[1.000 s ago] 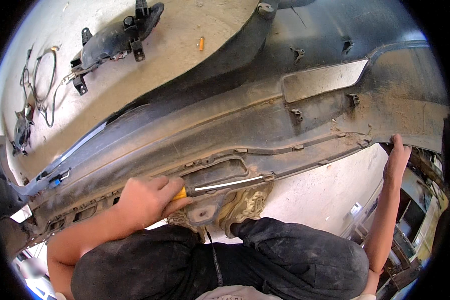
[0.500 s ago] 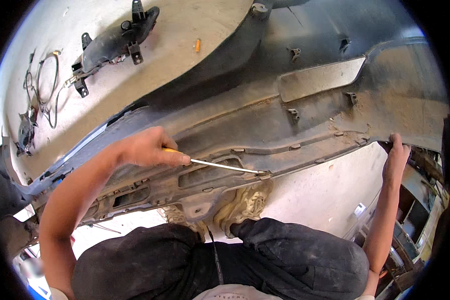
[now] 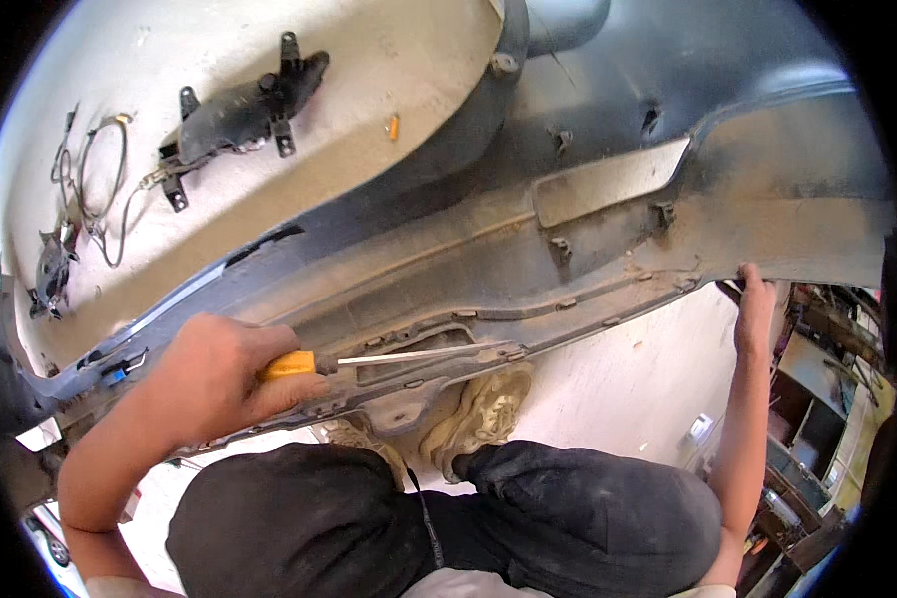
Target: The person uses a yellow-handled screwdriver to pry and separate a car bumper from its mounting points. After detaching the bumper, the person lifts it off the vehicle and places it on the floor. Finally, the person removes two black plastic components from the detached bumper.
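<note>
At lower left of the frame, the left hand (image 3: 219, 379) is wrapped tightly around the yellow handle of a screwdriver (image 3: 389, 359), whose shaft points right into a recess of the dusty grey bumper (image 3: 608, 249) spanning the middle. At right, the right hand (image 3: 755, 299) seems to grip the bumper's lower edge.

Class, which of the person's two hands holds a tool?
The left hand: it grips a yellow-handled screwdriver against the bumper. The right hand only grasps the bumper's edge.
</note>
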Demonstrator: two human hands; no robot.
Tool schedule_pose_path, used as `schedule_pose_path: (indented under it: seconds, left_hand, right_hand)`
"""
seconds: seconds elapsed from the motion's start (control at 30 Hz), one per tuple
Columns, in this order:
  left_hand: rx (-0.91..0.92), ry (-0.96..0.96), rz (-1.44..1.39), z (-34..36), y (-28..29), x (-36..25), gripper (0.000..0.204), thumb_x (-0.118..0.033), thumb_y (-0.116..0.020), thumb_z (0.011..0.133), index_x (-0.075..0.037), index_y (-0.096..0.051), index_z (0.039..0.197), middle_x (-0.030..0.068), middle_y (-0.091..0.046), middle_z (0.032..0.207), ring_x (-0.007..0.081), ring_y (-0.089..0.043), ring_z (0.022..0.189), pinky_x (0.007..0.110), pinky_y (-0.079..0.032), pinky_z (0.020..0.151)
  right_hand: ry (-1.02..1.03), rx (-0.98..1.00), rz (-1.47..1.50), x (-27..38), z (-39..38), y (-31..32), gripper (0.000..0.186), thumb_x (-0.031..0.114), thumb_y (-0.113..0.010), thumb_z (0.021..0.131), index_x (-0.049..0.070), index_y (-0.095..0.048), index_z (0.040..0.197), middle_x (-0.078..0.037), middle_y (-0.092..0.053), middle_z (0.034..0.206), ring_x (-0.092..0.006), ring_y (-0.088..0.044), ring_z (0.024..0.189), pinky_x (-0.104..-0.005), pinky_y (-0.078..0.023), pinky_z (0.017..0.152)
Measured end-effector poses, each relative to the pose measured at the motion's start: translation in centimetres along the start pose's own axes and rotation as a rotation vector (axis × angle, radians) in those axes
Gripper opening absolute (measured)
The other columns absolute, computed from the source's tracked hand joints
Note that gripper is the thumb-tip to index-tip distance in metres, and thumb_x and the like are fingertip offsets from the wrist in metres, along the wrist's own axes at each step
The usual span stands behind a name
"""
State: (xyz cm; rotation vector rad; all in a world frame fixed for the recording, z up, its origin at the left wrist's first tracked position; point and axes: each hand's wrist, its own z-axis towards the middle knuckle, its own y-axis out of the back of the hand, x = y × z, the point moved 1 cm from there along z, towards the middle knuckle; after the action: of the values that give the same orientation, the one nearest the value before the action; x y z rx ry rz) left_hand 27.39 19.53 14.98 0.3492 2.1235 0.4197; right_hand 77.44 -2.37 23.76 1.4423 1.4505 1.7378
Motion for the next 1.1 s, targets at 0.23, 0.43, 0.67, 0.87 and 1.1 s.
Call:
schedule_pose_path:
  seconds: [0.23, 0.43, 0.67, 0.87, 1.1]
  left_hand:
    - [-0.186, -0.043, -0.130, -2.1, 1.3, -0.4, 0.031, -0.032, -0.060, 0.088, -0.002, -0.053, 0.093, 0.0209, -0.056, 0.076, 0.0390, -0.056, 0.073, 0.044, -0.043, 0.066]
    - [-0.192, 0.069, -0.362, 2.3, -2.0, -3.7, 0.029, -0.026, -0.055, 0.088, 0.000, -0.045, 0.094, 0.0255, -0.057, 0.085, 0.0437, -0.055, 0.084, 0.047, -0.043, 0.073]
    - [-0.196, 0.102, -0.299, 10.8, -9.6, -8.1, 0.041, -0.037, -0.062, 0.088, 0.001, -0.048, 0.094, 0.0255, -0.059, 0.086, 0.0411, -0.058, 0.084, 0.047, -0.044, 0.073]
    - [-0.226, 0.078, -0.439, 12.8, -12.1, -9.6, 0.045, -0.041, -0.066, 0.084, 0.002, -0.053, 0.090, 0.0261, -0.060, 0.085, 0.0441, -0.057, 0.085, 0.046, -0.045, 0.074]
    - [-0.192, -0.011, -0.389, 12.1, -11.8, -7.9, 0.047, -0.044, -0.068, 0.082, 0.000, -0.054, 0.088, 0.0222, -0.064, 0.086, 0.0382, -0.062, 0.085, 0.042, -0.047, 0.072]
  right_hand:
    - [-0.038, 0.039, 0.183, -0.1, 0.5, -0.4, 0.040, 0.023, -0.053, 0.083, -0.005, -0.048, 0.110, -0.011, -0.051, 0.101, -0.0192, -0.054, 0.086, -0.0364, -0.052, 0.076]
    - [-0.022, 0.144, 0.265, -2.4, 1.7, 0.0, 0.050, 0.024, -0.058, 0.084, -0.002, -0.042, 0.123, -0.012, -0.051, 0.110, -0.0201, -0.055, 0.091, -0.0359, -0.052, 0.079]
    - [0.048, 0.373, 0.295, -1.1, 1.3, -1.1, 0.088, 0.042, -0.069, 0.078, -0.001, -0.023, 0.141, -0.021, -0.044, 0.130, -0.0307, -0.050, 0.118, -0.0397, -0.049, 0.091]
    - [-0.044, 0.419, 0.363, 0.0, 0.7, -0.2, 0.051, 0.029, -0.065, 0.081, 0.003, -0.045, 0.121, -0.011, -0.054, 0.110, -0.0218, -0.056, 0.101, -0.0377, -0.051, 0.086]
    - [-0.068, 0.312, 0.405, 1.9, 0.0, 0.0, 0.047, 0.013, -0.062, 0.077, 0.003, -0.044, 0.119, -0.009, -0.051, 0.105, -0.0184, -0.054, 0.094, -0.0378, -0.050, 0.083]
